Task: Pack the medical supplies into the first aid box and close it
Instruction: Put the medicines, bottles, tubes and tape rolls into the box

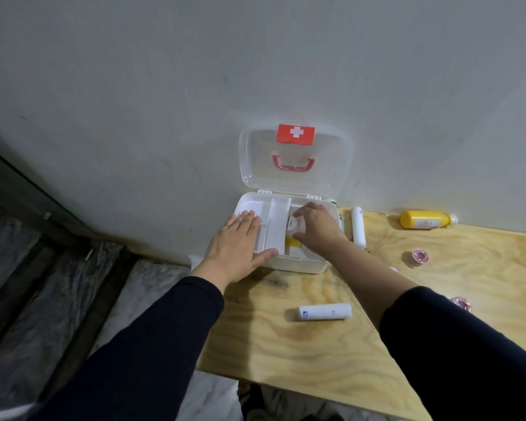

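Both hands work at the first aid box (295, 264), which sits open against the wall at the back left of the wooden table (316, 344). Nearest the camera, a white tube (325, 311) lies on its side on the tabletop, between the two dark sleeves. Further in, the left hand (236, 249) lies flat and open, palm down, on the white divided tray (271, 218) that fills the left part of the box, thumb along its near edge. Next to it, the right hand (315, 227) reaches into the right part of the box, fingers curled around a white container (293, 226) with a yellow item (292, 242) just below it. To the right of the box, a second white tube (358, 226) lies just beside its wall, two pink rolls (421, 257) sit further right, and a yellow bottle (424, 219) lies on its side near the wall. Behind, the clear lid (295, 159) stands upright against the wall, showing a red cross label and red handle.
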Demonstrator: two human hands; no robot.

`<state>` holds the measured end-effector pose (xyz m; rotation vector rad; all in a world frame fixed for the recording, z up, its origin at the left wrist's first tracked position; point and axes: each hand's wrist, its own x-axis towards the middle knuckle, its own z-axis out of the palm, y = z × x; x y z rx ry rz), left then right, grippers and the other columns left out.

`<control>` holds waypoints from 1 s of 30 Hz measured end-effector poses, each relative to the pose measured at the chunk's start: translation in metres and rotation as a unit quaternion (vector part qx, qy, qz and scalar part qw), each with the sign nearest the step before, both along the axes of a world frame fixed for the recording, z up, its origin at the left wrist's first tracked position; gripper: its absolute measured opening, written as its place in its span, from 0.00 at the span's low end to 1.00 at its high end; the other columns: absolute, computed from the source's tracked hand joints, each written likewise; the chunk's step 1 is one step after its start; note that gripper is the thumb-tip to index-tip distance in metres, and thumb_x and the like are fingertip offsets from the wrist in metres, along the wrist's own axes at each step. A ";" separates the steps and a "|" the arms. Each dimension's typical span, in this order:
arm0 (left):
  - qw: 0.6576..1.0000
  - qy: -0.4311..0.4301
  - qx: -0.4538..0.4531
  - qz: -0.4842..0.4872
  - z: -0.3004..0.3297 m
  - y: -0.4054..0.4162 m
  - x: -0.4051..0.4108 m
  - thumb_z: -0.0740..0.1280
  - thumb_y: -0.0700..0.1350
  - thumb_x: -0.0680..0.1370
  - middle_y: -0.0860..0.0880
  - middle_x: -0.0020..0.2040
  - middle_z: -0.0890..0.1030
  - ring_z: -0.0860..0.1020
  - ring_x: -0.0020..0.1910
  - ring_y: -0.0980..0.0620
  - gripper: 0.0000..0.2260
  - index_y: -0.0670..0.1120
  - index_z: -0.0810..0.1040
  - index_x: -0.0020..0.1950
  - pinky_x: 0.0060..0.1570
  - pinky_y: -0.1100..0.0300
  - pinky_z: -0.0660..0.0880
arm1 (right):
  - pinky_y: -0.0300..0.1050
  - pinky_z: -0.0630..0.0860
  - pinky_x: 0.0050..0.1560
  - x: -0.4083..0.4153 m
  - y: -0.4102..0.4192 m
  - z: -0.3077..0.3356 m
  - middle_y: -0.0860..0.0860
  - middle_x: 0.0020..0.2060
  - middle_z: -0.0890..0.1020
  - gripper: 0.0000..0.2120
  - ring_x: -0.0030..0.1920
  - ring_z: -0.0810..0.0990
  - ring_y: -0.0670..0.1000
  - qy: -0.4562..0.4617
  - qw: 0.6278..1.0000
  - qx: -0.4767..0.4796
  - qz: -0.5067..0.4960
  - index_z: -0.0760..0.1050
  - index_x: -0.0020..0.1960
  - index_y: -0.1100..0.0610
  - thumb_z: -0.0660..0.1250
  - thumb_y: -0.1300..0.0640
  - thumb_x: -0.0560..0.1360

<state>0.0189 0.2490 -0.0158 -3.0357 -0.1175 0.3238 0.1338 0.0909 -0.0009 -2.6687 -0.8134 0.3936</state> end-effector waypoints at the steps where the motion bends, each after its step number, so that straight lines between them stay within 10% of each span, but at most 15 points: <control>1: 1.000 0.003 0.000 0.001 0.000 0.000 0.000 0.39 0.69 0.75 0.43 0.80 0.49 0.47 0.79 0.48 0.42 0.41 0.48 0.80 0.77 0.53 0.43 | 0.47 0.65 0.69 0.000 0.002 -0.003 0.55 0.65 0.73 0.23 0.67 0.69 0.55 0.007 1.000 0.016 -0.010 0.73 0.65 0.58 0.71 0.56 0.71; 30: 0.997 0.036 -0.050 0.054 0.022 -0.027 0.006 0.49 0.71 0.75 0.45 0.80 0.51 0.50 0.79 0.49 0.43 0.43 0.49 0.80 0.76 0.54 0.49 | 0.48 0.75 0.53 0.006 -0.110 0.004 0.59 0.56 0.82 0.16 0.56 0.79 0.59 0.035 0.988 0.035 -0.143 0.76 0.62 0.60 0.63 0.61 0.75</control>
